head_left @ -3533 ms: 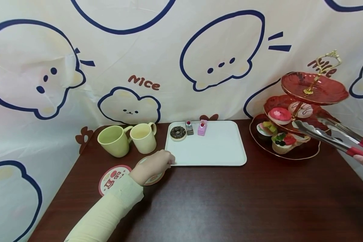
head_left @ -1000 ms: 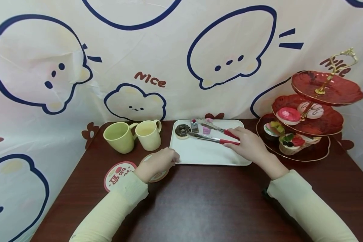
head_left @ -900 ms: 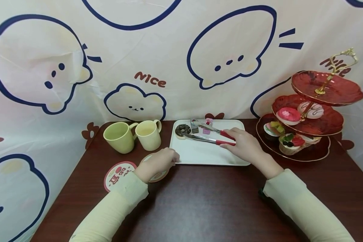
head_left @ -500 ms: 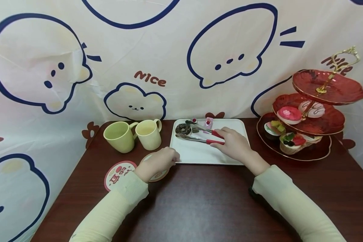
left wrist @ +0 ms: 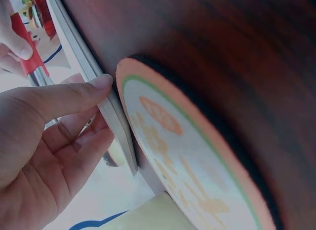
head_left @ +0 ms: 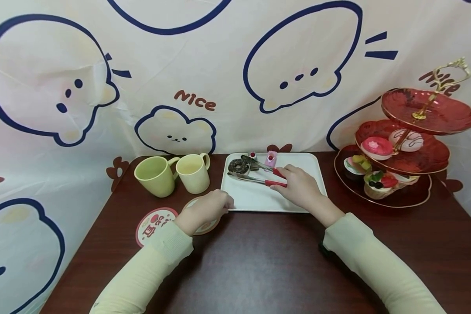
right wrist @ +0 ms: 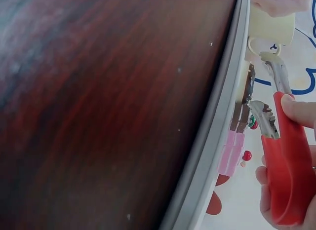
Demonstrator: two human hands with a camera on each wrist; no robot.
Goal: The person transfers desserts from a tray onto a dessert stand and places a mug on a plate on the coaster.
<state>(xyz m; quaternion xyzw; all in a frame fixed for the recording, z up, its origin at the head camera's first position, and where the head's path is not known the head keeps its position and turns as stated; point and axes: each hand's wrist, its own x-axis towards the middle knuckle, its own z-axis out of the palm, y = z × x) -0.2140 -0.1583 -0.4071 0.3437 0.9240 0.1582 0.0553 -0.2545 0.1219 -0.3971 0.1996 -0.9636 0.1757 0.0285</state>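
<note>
My left hand (head_left: pixel 208 207) pinches the near left edge of the white tray (head_left: pixel 290 205); in the left wrist view the thumb (left wrist: pixel 84 94) and fingers sit on either side of the rim. Red-handled metal tongs (head_left: pixel 276 183) are in my right hand (head_left: pixel 302 187), their arms apart. The tips reach over the tray's left end, around a chocolate-glazed donut (head_left: pixel 235 166) with sprinkles. Beside the donut, a small chocolate cake with a cherry (head_left: pixel 253 155) is partly hidden by the upper tong arm. A pink cake slice (head_left: pixel 271 159) stands just right of it.
Two mugs, a green one (head_left: pixel 153 176) and a cream one (head_left: pixel 193 174), stand left of the tray. Round coasters (head_left: pixel 149 226) lie in front of them. At right rises a red three-tier stand (head_left: pixel 428 111) with cupcakes (head_left: pixel 380 185) and other pastries on its lower tiers.
My right hand has brought the tongs from the tiered stand to the tray, then left past the pink slice to the donut. My left hand stays at the tray edge.
</note>
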